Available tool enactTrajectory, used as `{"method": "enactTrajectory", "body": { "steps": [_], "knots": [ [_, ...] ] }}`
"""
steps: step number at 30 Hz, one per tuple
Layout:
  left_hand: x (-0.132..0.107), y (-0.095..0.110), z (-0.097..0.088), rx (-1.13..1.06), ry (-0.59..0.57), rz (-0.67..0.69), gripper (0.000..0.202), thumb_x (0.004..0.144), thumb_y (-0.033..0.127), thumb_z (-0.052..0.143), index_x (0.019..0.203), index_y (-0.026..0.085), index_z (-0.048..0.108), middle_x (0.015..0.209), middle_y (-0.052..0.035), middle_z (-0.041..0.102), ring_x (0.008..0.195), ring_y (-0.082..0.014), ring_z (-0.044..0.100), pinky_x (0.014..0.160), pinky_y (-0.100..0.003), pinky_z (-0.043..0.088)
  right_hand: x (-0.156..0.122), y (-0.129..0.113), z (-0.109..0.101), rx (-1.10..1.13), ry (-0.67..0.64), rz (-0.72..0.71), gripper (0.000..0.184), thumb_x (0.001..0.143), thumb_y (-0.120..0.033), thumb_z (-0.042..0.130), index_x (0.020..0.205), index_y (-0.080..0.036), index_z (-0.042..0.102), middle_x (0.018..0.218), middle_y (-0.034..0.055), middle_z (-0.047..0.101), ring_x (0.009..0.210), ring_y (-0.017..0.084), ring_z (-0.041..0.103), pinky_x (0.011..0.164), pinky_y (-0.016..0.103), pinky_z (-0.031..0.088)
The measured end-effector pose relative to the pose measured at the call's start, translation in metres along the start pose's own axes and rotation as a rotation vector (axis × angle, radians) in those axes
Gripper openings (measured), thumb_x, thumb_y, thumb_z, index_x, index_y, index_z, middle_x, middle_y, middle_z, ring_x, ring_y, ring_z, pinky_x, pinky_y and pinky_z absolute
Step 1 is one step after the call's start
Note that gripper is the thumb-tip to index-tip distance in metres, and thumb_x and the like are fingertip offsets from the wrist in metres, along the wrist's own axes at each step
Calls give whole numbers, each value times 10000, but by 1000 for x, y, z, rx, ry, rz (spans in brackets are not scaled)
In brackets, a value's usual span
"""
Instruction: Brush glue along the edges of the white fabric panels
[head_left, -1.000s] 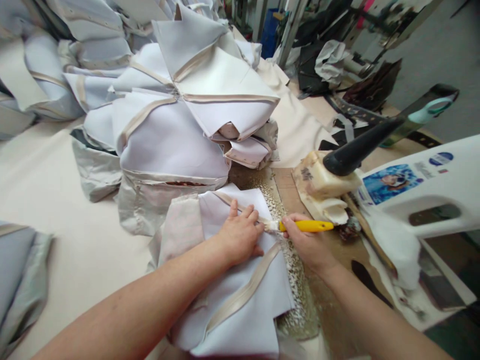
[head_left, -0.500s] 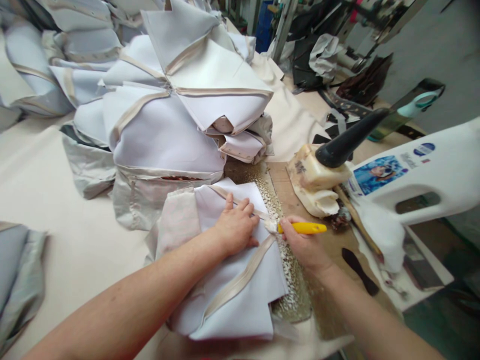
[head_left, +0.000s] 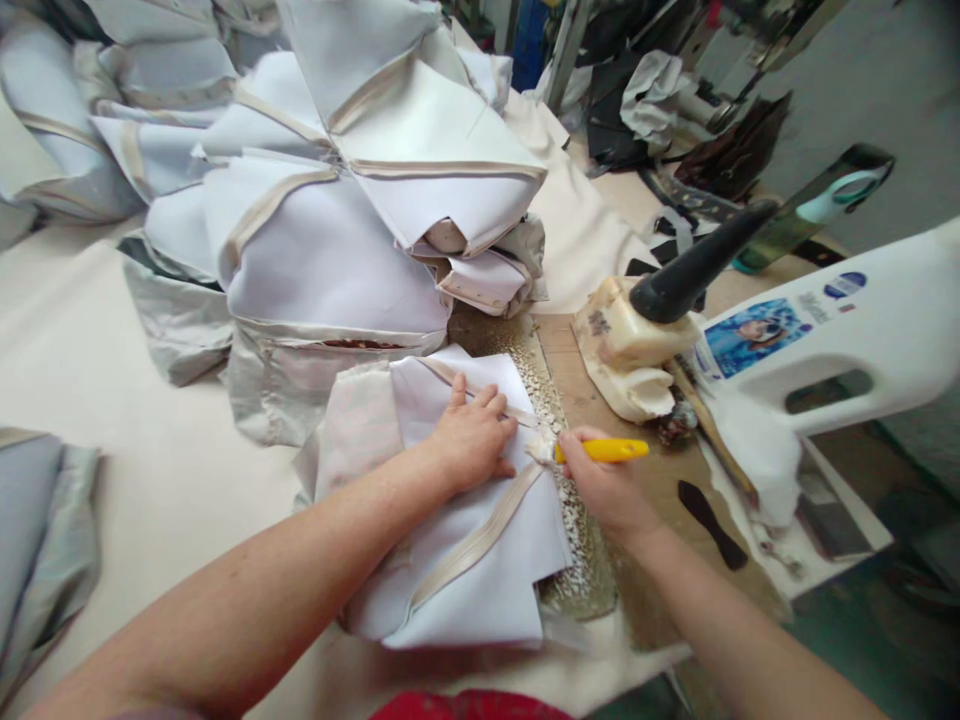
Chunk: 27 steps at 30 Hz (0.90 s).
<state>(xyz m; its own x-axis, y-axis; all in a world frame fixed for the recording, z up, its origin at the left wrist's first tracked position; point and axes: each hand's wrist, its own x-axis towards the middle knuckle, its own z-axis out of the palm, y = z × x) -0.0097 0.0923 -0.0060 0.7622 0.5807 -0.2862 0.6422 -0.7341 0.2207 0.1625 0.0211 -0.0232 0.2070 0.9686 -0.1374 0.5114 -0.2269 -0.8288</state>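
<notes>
My left hand (head_left: 472,436) lies flat, fingers stretched, on a white fabric piece (head_left: 480,560) with a beige glued strip running across it. My right hand (head_left: 604,485) is closed on a yellow-handled brush (head_left: 600,450); its glue-laden bristles touch the right edge of the fabric just beside my left fingertips. The piece rests partly over a glue-spattered board (head_left: 585,560).
A tall pile of similar white pieces (head_left: 337,220) stands behind. A glue-caked container with a black handle (head_left: 637,350) sits to the right, next to a white plastic jug (head_left: 840,350) lying on its side. More grey pieces (head_left: 37,540) lie at the left.
The brush tip has slid a little down and left along the fabric's right edge. My left hand stays pressed on the piece.
</notes>
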Motion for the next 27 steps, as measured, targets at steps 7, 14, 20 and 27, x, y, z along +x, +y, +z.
{"method": "enactTrajectory", "body": {
  "steps": [7,14,20,27],
  "knots": [
    [0,1,0,2,2,-6,474,748,514,631,1100,198,602,1244,-144,505,1277,-316,321,1023,-666,52,-17,7,-8,22,3,-38,329,839,-407,446,587,-201,493,530,-20,485,539,142,490,552,257,382],
    [0,0,3,10,14,-4,496,741,528,631,1116,204,598,1235,-132,510,1271,-311,327,1036,-640,19,-8,13,0,19,20,-130,324,864,-388,438,614,-196,514,557,-14,513,558,141,502,576,261,382],
    [0,-1,5,13,26,8,513,742,533,629,1130,200,591,1247,-137,505,1268,-312,330,1027,-651,3,-18,13,-4,-14,59,-61,332,850,-407,426,602,-198,497,536,-17,499,544,143,493,574,266,383],
    [0,0,2,13,11,7,495,745,516,632,1122,197,596,1239,-140,504,1270,-320,318,1016,-669,26,-23,14,-3,10,105,-14,329,851,-415,421,609,-201,486,553,-13,502,563,148,496,589,271,389]
  ]
}}
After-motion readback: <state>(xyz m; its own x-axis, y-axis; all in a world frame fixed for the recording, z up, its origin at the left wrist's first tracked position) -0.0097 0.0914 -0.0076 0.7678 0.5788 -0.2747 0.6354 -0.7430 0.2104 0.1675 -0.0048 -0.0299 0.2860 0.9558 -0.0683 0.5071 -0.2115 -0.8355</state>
